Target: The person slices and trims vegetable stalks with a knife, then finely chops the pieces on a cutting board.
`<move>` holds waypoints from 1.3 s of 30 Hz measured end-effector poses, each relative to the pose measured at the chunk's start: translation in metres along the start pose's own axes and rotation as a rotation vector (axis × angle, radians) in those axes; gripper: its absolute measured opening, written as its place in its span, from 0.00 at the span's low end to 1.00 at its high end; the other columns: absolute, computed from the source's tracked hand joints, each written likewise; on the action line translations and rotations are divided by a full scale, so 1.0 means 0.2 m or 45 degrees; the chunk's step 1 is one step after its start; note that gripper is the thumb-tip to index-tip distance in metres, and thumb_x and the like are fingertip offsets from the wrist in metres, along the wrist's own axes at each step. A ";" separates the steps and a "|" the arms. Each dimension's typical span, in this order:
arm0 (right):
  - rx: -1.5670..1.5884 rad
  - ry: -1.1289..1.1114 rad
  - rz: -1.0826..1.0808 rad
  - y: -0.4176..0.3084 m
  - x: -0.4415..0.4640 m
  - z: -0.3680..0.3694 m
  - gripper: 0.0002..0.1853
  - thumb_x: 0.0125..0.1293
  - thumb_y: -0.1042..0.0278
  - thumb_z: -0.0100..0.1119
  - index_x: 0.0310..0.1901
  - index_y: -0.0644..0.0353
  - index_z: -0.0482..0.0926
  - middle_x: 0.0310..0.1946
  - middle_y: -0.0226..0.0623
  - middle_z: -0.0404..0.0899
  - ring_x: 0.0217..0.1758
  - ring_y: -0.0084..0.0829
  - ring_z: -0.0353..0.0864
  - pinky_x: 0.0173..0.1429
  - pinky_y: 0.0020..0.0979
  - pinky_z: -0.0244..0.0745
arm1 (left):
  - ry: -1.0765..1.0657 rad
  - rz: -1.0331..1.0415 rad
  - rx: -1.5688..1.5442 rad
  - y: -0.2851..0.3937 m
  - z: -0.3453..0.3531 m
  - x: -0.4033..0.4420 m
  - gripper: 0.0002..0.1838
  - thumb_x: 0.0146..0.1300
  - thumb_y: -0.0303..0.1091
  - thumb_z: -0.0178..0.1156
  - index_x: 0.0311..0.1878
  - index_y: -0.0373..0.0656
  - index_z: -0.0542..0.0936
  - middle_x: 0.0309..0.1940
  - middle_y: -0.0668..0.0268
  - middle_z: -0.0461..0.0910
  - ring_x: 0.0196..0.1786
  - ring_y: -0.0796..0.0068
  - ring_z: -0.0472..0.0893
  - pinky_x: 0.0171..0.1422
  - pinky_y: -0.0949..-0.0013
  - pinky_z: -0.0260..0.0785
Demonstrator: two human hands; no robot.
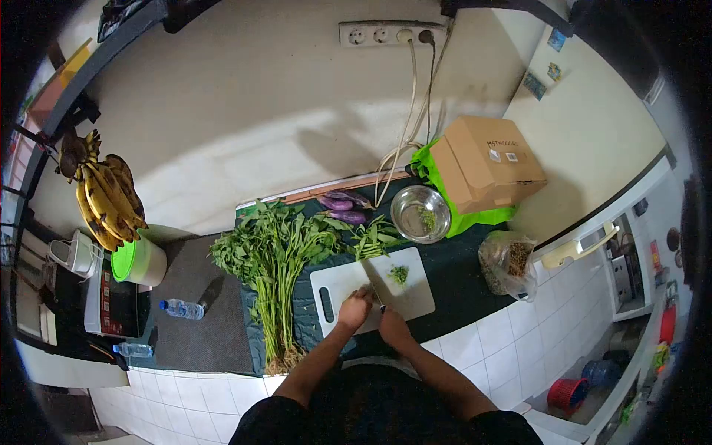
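While the right hand (395, 326) grips the knife (376, 280) by its handle, the left hand (355, 308) rests curled on the white cutting board (417, 297) beside it (whether it pinches anything, one cannot tell). Should that hand creep under the edge, a cut seems the likeliest mishap; a sliding board could cause it. Chopped greens (399, 275) lie right of the knife. Leafy stalks (282, 259) crowd the board's left, while loose sprigs (374, 239), a steel bowl (439, 208) and purple eggplants (345, 216) sit beyond its far side.
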State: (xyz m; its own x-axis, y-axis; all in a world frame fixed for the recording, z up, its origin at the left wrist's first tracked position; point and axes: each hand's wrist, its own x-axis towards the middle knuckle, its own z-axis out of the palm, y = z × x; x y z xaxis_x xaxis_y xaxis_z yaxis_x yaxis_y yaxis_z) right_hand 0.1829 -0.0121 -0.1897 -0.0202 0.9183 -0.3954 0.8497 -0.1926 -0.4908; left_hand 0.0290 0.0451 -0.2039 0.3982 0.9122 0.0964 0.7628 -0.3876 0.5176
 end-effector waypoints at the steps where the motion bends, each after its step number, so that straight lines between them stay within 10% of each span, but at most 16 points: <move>1: 0.046 0.063 -0.036 0.00 0.00 0.00 0.18 0.74 0.62 0.44 0.50 0.73 0.70 0.35 0.63 0.80 0.41 0.59 0.82 0.46 0.54 0.78 | 0.008 0.003 0.004 0.00 0.00 -0.01 0.10 0.60 0.31 0.55 0.44 0.43 0.80 0.47 0.55 0.78 0.50 0.52 0.80 0.51 0.54 0.76; 13: -0.465 0.302 -0.020 -0.07 -0.19 -0.37 0.20 0.73 0.51 0.50 0.46 0.63 0.76 0.26 0.43 0.83 0.29 0.43 0.87 0.32 0.40 0.83 | -0.122 -0.041 0.027 -0.02 0.01 -0.02 0.17 0.59 0.30 0.54 0.52 0.45 0.80 0.50 0.57 0.77 0.51 0.55 0.79 0.53 0.57 0.77; 29: -0.295 0.405 -0.190 -0.10 0.01 -0.41 0.19 0.73 0.53 0.51 0.35 0.64 0.76 0.28 0.50 0.82 0.33 0.51 0.85 0.38 0.46 0.82 | -0.010 -0.060 0.029 -0.02 0.01 -0.04 0.17 0.60 0.28 0.52 0.52 0.46 0.80 0.51 0.60 0.78 0.53 0.54 0.79 0.56 0.57 0.76; 39: -0.159 -0.043 0.022 0.08 -0.25 -0.20 0.23 0.76 0.51 0.43 0.49 0.69 0.71 0.30 0.57 0.82 0.35 0.57 0.84 0.42 0.54 0.79 | -0.040 -0.133 0.046 -0.04 -0.01 -0.04 0.14 0.60 0.30 0.55 0.49 0.46 0.81 0.54 0.59 0.77 0.53 0.54 0.79 0.54 0.56 0.77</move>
State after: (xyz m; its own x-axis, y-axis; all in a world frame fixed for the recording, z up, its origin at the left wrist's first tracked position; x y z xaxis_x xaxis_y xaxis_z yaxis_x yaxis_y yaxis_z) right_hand 0.2186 -0.0480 -0.1474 -0.0210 0.9025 -0.4301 0.9089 -0.1620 -0.3842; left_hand 0.0184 0.0415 -0.2073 0.3307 0.9436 0.0166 0.8188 -0.2956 0.4921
